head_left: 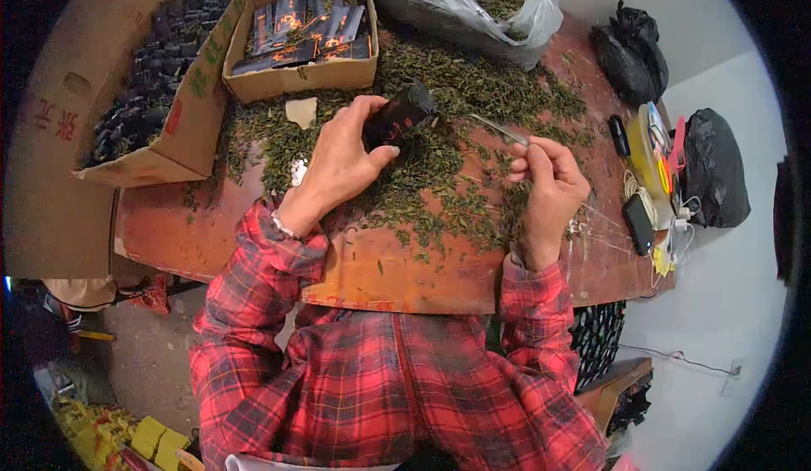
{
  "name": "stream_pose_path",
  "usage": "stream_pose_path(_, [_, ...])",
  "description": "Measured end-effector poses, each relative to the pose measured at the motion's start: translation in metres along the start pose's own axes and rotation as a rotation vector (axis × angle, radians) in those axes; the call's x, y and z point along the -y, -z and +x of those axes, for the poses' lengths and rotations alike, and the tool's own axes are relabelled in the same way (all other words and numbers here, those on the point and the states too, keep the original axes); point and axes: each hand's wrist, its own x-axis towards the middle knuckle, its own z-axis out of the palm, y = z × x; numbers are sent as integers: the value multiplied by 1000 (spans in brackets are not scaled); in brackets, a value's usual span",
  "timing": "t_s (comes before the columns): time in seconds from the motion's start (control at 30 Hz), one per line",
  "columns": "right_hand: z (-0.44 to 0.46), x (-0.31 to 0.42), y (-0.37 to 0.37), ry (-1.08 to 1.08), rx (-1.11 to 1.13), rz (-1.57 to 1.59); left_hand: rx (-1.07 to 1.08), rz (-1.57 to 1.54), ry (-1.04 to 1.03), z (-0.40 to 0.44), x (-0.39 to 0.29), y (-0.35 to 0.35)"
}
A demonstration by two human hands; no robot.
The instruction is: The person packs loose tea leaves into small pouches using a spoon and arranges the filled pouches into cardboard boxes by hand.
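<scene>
My left hand is wrapped round a small black pouch with red lettering, tilted over the loose dried leaves on the table. Fingers and thumb press the pouch from its left side, and its dark upper end points up and to the right. In my right hand, thumb and fingertips pinch slim metal tweezers. Their tips point left towards the pouch, a short gap away from it. Tea-like leaves lie beneath and around both hands.
A carton of black pouches stands behind my left hand, with a larger box of dark packets at its left. A clear plastic bag of leaves lies at the back. Black bags, a phone and a yellow container line the right side.
</scene>
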Motion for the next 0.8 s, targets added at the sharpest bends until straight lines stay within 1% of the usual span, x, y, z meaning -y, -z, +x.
stream_pose_path(0.13, [1,14,4,30,-3,-13,-7,-3,13,-2,-2,1])
stream_pose_path(0.23, [0,31,6,38,-12,-46,-39,-47,-49,-1,3,-3])
stream_pose_path(0.37, [1,40,11,93,-5,-79,-51,-51,-64,-2,4,-3])
stream_pose_path(0.53, [2,57,10,117,26,-84,-58,-40,-88,-3,6,-5])
stream_pose_path(0.63, [3,64,8,140,58,-98,-31,12,-51,-4,2,-2])
stream_pose_path(0.8, [4,70,3,164,100,-154,-48,9,-108,-4,5,-5])
